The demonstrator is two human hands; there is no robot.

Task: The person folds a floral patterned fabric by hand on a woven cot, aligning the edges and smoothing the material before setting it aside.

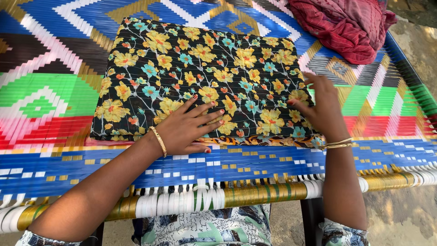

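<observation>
A folded black cloth with yellow and teal flowers (205, 68) lies flat on a woven cot. My left hand (189, 127) rests palm down on the cloth's near edge, fingers spread. My right hand (321, 107) hovers at the cloth's right near corner, fingers apart and slightly blurred, touching or just above the fabric. Both wrists wear gold bangles.
The cot's woven surface (54, 91) has blue, green, red, white and gold bands, with a gold and white wrapped front rail (255, 193). A crumpled red cloth (346, 25) lies at the far right corner. Bare ground (409, 214) shows at the right.
</observation>
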